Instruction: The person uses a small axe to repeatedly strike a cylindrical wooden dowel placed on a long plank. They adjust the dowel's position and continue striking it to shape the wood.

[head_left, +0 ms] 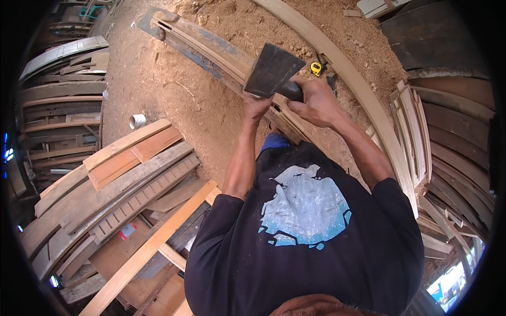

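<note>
My right hand (pixel 316 102) is closed round the dark handle of a mallet (pixel 274 71) with a broad, black, wedge-shaped head. Just under that head is my left hand (pixel 256 107), its fingers curled and partly covered by the mallet. Whatever the left hand grips is hidden. Both hands are over a long piece of wood (pixel 213 52) that runs from the upper left down toward my body. Narrow slots are cut in the wood, one near its far end and one close below my hands. Grey-blue worn boards lie along its sides.
A yellow tape measure (pixel 316 68) lies on the sawdust-covered floor, beside a long pale board (pixel 342 58). A white cup-like container (pixel 137 121) is at the left. Stacked planks (pixel 132 184) fill the lower left; more timber (pixel 456 131) leans at the right.
</note>
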Tool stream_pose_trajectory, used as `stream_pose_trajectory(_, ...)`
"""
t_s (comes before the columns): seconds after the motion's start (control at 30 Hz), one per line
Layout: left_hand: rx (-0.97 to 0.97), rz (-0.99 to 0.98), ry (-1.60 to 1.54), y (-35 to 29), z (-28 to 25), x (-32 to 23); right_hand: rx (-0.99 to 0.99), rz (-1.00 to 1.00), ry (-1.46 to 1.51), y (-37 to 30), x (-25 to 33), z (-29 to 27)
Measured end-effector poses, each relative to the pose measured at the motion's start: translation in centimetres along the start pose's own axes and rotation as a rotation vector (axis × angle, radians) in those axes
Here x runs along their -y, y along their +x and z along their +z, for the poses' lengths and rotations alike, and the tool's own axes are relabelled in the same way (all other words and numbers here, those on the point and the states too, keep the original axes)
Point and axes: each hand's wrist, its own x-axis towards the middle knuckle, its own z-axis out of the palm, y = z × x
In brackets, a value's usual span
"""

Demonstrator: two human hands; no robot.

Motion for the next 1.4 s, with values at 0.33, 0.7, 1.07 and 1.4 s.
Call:
stream_pose_trajectory(0.33,-0.057,-0.171,0.131,2.3,0.3,-0.8,-0.371,-0.115,0.338,-0.6,2.0,-4.0)
stream_pose_trajectory(0.7,0.082,-0.001,0.219,1.7,3.0,-1.6,0.000,0.066,-0.369,1.8,-3.3,-1.4)
stream_pose_trajectory(1.07,0.088,-0.124,0.254,-1.2,1.0,-1.7,-0.184,-0.173,-0.273,1.8,-2.9,1.0)
stream_pose_trajectory(1.4,0.025,-0.056,0.145,-2.1,-0.8,0.4,-0.423,-0.335,0.222,0.6,4.3,-3.0)
